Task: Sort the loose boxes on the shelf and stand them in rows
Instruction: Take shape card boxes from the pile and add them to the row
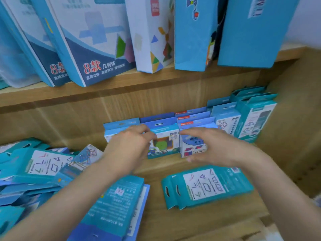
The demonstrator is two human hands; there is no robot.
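The left hand (129, 145) was seen at mid-frame, its fingers bent over the top edge of the green box (164, 145). Whether that box was actually pinched could not be told. The right hand (215, 148) was held just to the right, fingers straight and thumb spread low. It was laid against the front of the blue box (192, 149) without being closed round it.

Both boxes stood upright and side by side, long axes vertical, at the front of short rows (225, 119) that ran back toward the rear wall and on toward the right of the frame.

The coming move was judged to turn on one relation: the standing boxes lay straight ahead of both hands, while the loose ones lay nearer the camera. A flat stack (206, 186) lay on the shelf (173, 223) just below the right hand, long axis left to right, and was judged nearer to that hand. The heap (34, 169) at the left edge was judged to be the left hand's reach.
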